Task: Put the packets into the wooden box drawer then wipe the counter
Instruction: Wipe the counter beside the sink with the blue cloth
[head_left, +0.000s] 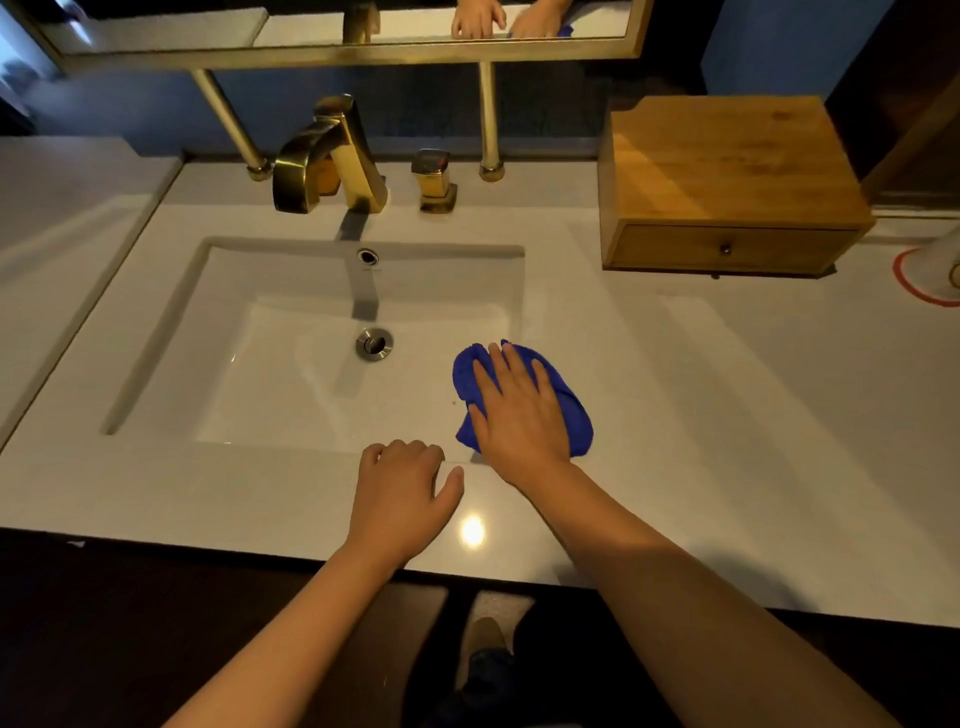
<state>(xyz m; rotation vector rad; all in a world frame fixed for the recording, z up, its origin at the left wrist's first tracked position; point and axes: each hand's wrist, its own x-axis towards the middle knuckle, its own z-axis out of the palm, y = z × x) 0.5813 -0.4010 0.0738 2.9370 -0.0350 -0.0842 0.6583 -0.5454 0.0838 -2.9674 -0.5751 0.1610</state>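
My right hand (519, 410) lies flat, fingers spread, pressing a crumpled blue cloth (576, 415) onto the white counter (727, 415) at the sink's front right corner. My left hand (402, 480) rests on the counter's front strip, fingers curled over the sink's front rim, holding nothing. The wooden box (727, 171) stands at the back right, and its drawer (727, 249) with a small dark knob is closed. No packets are in view.
A rectangular white sink (260, 374) with a metal drain fills the middle. A gold tap (332, 156) and a gold knob (436, 179) stand behind it, under a gold-framed mirror (337, 52). A white object with a red ring (930, 270) sits at the right edge.
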